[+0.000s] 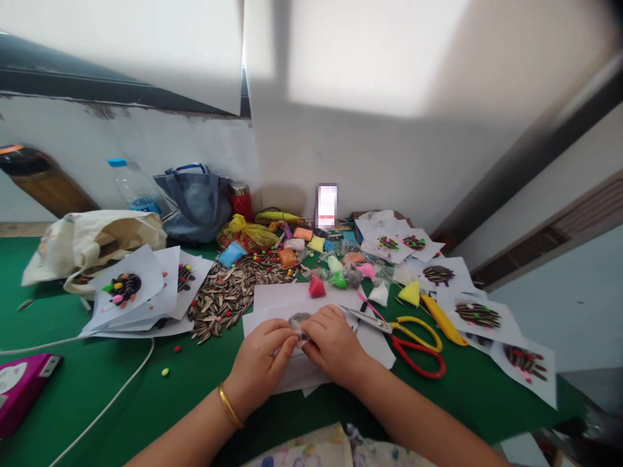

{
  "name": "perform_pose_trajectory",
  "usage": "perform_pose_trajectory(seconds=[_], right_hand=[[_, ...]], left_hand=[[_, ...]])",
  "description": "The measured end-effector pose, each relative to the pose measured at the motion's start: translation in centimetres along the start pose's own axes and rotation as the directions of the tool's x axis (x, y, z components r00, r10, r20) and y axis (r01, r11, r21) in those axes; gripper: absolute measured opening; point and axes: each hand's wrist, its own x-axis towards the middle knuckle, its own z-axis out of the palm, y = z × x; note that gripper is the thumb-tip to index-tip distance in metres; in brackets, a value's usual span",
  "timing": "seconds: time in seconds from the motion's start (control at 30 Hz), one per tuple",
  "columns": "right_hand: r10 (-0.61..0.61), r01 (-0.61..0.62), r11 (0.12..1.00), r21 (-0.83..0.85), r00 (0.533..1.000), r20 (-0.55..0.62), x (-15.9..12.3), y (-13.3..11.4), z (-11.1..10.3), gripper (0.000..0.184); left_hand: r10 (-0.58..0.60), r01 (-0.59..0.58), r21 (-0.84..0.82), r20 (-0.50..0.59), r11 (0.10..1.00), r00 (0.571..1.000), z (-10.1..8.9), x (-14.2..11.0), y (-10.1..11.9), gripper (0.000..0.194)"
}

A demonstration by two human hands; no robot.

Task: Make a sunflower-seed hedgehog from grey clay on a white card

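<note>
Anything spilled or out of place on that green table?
Two candies, one red and one yellow-green, lie loose near the white cable, apart from the seed pile. They look strayed; nothing else plainly looks spilled.

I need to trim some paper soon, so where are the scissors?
In the head view, the scissors lie right of the right hand, beside the yellow cutter.

We note a pale wall point(204, 139) behind a green-topped table point(111, 395). White sheets point(389, 58) hang above, bright light crossing them. At right, we see a brown slatted strip point(549, 233) and a pale blue surface point(559, 298).
</note>
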Motion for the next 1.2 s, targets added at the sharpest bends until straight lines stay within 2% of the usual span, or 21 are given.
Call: perform_pose_trajectory(seconds=[0.1,0.33,0.47,0.57,0.77,0.97,1.07,1.2], right_hand=[[0.008,-0.008,1.0,0.01,1.0,-0.008,0.1,-0.4,-0.1,0.013],[0.004,-0.005,1.0,-0.023,1.0,-0.023,0.1,-0.5,0.1,0.015],[0.004,-0.004,1.0,-0.009,1.0,-0.028,0.0,-0.3,0.3,0.02],[-0.014,0.014,1.0,-0.009,1.0,-0.013,-0.1,-0.4,0.5,0.018],[-0.089,0.089,0.995,-0.043,0.996,-0.005,-0.4,-0.8,0.6,0.018],[-0.099,0.099,0.995,-0.017,0.995,-0.009,-0.3,-0.8,0.6,0.017],[-0.083,0.083,0.996,-0.024,0.996,-0.014,-0.1,-0.7,0.4,0.014],[-0.095,0.092,0.994,-0.062,0.995,-0.031,-0.2,-0.7,0.3,0.014]], left_hand=[[-0.044,0.044,0.001,-0.007,0.999,0.999,0.0,0.0,-0.1,0.025],[-0.192,0.188,-0.151,-0.016,0.971,0.981,0.4,0.5,-0.7,0.028],[-0.19,0.184,-0.203,-0.011,0.962,0.982,0.5,0.6,-1.0,0.019],[-0.213,0.216,-0.177,0.04,0.96,0.976,0.4,0.6,-1.2,0.014],[-0.232,0.233,0.011,0.136,0.972,0.963,-0.1,0.5,-0.9,0.011],[-0.331,0.35,-0.085,0.186,0.933,0.925,0.2,0.6,-0.8,0.011],[-0.315,0.334,-0.115,0.155,0.936,0.936,0.3,0.5,-0.8,0.009],[-0.25,0.254,-0.007,0.148,0.967,0.957,0.0,0.5,-0.5,0.01]])
